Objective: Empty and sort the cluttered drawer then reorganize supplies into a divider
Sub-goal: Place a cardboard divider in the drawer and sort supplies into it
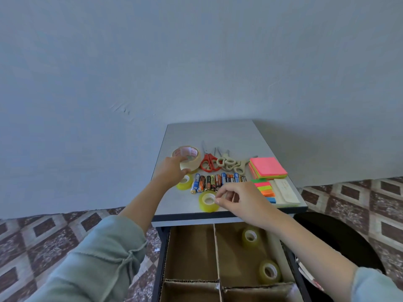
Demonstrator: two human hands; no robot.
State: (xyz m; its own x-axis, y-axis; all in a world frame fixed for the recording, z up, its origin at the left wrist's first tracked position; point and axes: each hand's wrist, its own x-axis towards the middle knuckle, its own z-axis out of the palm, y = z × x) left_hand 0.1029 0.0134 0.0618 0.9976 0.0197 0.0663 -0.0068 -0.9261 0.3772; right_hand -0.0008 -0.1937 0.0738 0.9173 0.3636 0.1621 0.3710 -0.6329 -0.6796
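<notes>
Tape was under both hands: my left hand (pixel 172 171) grasped the big clear roll (pixel 188 156) on the surface (pixel 218 134), and my right hand (pixel 239 197) pinched the small yellow roll (pixel 207 203) near the front edge. Two spare rolls (pixel 250 236) lay in the divider (pixel 216 247), right-hand compartment.

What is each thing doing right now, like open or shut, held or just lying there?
Dark-framed desk drawer: pulled open.
Brown cardboard divider: in the drawer, two small tape rolls in its right compartment.
Wide beige tape roll: on the tabletop, gripped by the left hand.
Small yellow tape roll: lying flat, rim pinched by the right hand.
Red-handled scissors: closed, lying flat.
Mixed batteries: lying side by side.
</notes>
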